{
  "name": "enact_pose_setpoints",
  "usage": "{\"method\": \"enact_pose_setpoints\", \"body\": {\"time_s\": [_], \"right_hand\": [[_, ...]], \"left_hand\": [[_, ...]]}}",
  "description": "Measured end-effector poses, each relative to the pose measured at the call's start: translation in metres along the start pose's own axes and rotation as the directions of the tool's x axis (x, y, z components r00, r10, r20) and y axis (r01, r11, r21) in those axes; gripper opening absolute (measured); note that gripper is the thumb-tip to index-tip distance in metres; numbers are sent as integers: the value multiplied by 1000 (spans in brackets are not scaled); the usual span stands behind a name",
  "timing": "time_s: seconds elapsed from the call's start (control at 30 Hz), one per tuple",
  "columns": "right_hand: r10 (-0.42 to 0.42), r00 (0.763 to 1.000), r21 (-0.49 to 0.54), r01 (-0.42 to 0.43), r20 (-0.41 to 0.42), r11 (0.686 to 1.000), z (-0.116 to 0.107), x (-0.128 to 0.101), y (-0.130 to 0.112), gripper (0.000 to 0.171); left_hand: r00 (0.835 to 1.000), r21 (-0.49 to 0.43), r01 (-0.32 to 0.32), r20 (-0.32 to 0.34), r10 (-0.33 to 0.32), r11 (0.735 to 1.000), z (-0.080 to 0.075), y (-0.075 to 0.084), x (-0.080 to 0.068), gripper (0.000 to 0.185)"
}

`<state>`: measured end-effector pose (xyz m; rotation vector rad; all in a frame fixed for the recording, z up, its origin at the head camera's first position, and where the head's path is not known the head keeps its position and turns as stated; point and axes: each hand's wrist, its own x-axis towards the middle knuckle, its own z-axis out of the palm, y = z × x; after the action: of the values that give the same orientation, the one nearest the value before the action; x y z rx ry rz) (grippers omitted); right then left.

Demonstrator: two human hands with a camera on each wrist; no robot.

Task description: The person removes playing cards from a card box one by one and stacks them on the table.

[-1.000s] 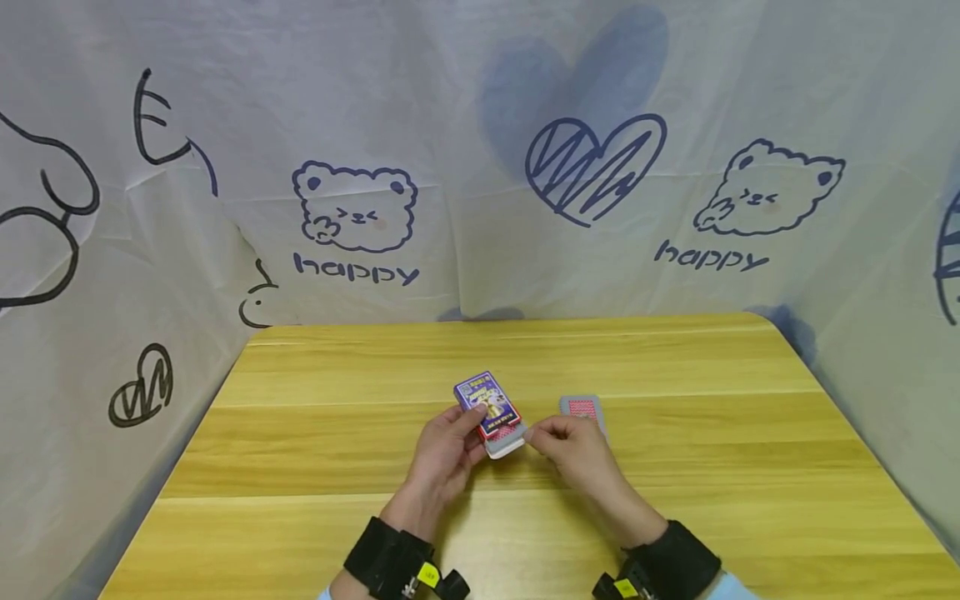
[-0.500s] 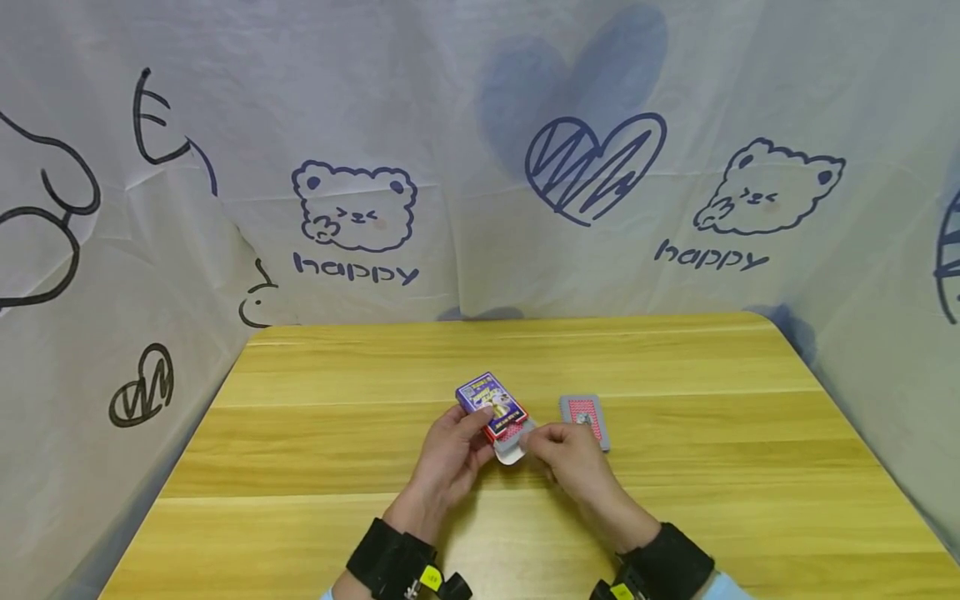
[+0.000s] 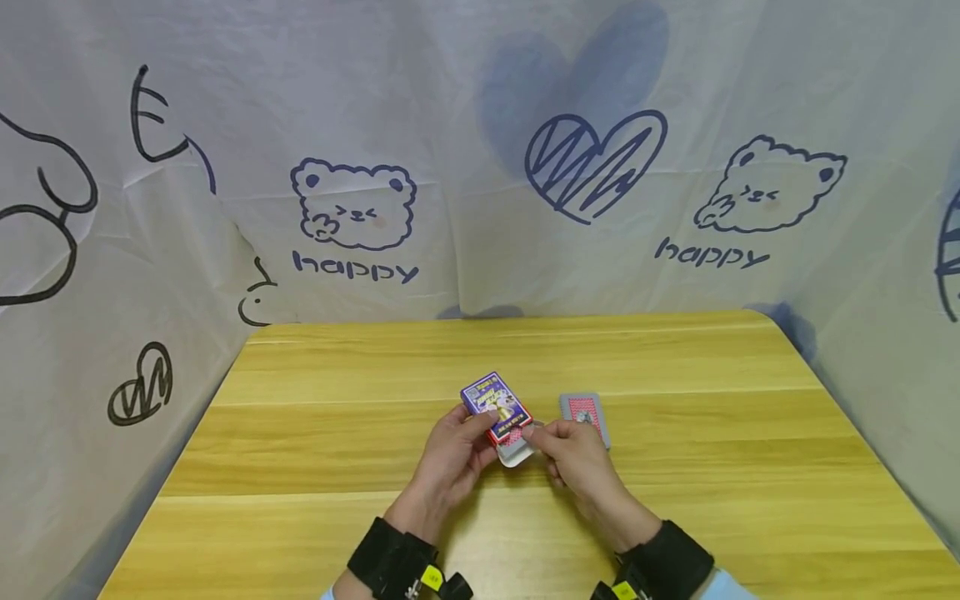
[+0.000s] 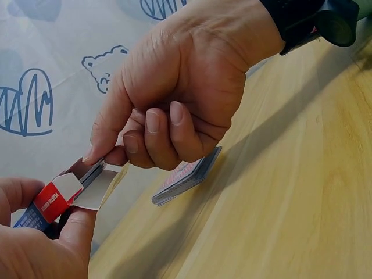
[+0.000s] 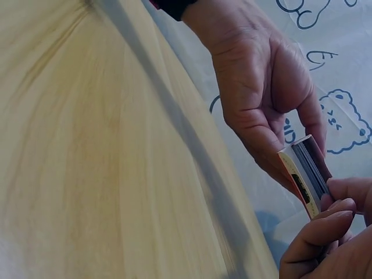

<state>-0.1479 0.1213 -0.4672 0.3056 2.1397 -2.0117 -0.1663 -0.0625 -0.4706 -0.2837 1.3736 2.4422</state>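
My left hand holds a purple and red playing-card box, its thumb lying on the printed face. The open end of the box points toward my right hand. Red-backed playing cards show at that opening, over a pale flap. In the left wrist view, the right thumb and forefinger pinch at the edge of the cards in the box, other fingers curled. From the right wrist, the cards appear edge-on inside the box. Just beyond the right hand, a separate stack of cards lies face down.
A wooden table stretches under both hands. White cloth with drawn bears and hearts hangs behind it and along the sides. Black straps with small cameras sit on both wrists.
The card box has shifted slightly right and toward me. Its pale flap has swung away from the card ends. The right fingertips have moved in at the box opening.
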Motion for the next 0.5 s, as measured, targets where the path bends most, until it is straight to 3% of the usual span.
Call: {"method": "enact_pose_setpoints", "body": {"time_s": [0.27,0.5], "right_hand": [[9,1000,27,-9,29,1000,-1,0,-1,17],[19,999,-7,-19,48,1000,-2,0,0,22]], "left_hand": [[1000,-4,-6,-6,6,1000,0,1,0,46],[1000,-1,-4,-14,4,1000,-2,2,1,47]]}}
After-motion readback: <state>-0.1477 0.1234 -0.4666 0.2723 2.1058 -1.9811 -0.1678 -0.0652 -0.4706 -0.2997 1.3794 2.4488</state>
